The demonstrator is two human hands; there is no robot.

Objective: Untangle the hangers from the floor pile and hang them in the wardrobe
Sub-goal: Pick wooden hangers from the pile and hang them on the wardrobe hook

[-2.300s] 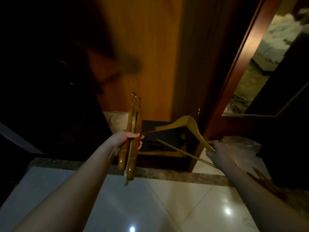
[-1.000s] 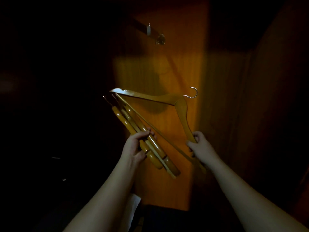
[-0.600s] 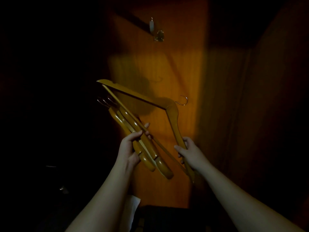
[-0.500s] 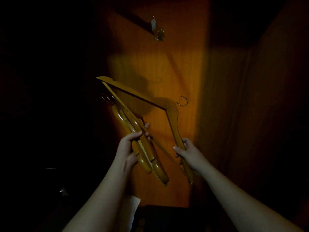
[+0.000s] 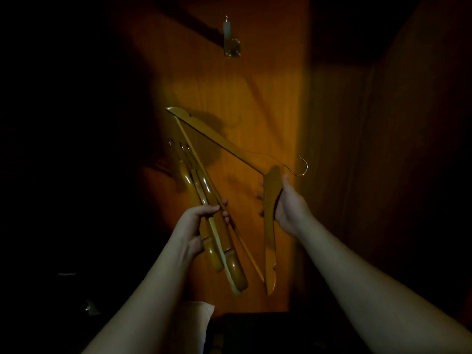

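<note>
Hanging step: the left hand [image 5: 198,221] clutched a bundle [image 5: 212,226]; the right hand [image 5: 286,203] gripped one hanger [image 5: 269,215], whose hook [image 5: 298,166] next needed lifting onto the rail [image 5: 196,24].

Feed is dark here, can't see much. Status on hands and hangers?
Left hand grips bundle of hangers. Right hand holds single hanger near its hook, not yet on rail. Single hanger's crossbar lies across bundle; possibly snagged.

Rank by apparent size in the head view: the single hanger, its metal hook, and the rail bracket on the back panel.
1. single hanger, held by the right hand
2-3. rail bracket and metal hook: they look alike, so unranked.
</note>
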